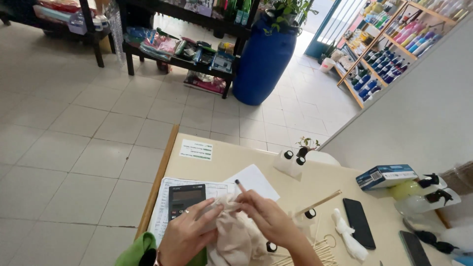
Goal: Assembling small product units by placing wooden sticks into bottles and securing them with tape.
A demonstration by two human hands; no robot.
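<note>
Beige cloth (231,236) sat bunched under both our hands on the table (295,184). Left hand (185,236) had fingers clamped on its near-left edge; right hand (268,216) pinched the top fold, fingers together, just below a pen tip (240,185). Cloth's long axis ran toward us. Right hand was nearer the wooden sticks (320,249).

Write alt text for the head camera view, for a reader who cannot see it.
Two bare hands, left hand and right hand, hold a crumpled beige cloth over a pale table. Beside them lie a black calculator, papers, thin wooden sticks and a dark phone. Beyond, a tiled shop floor holds a blue barrel.
</note>
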